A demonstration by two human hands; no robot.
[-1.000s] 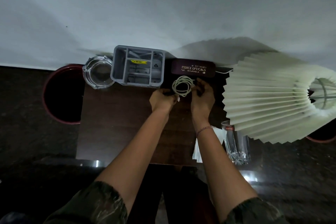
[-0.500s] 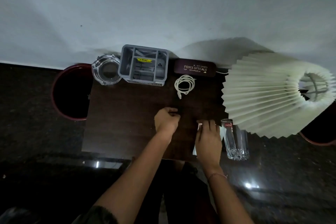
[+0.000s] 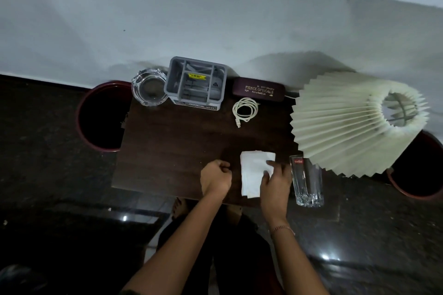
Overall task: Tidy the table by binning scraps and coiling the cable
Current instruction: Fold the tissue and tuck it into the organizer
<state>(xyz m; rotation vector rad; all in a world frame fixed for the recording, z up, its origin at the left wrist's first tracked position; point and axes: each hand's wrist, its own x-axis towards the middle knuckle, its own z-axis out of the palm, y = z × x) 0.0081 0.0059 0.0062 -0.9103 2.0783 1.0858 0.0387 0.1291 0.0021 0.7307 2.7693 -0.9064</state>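
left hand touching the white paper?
Apart. The head view shows a strip of dark table between the curled left hand and the paper's left edge.

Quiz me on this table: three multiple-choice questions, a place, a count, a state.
1. Where is the white coiled cable?
A) inside the grey plastic organiser
B) on the dark wooden table by the maroon glasses case
C) in a bin
2. How many round red bins show?
A) two
B) three
C) four
3. The right hand is:
A) gripping the clear drinking glass
B) holding the cable
C) resting on the white paper sheet
Answers: B, the coil lies by the case; A, one bin at each table end; C, its fingers lie on the sheet.
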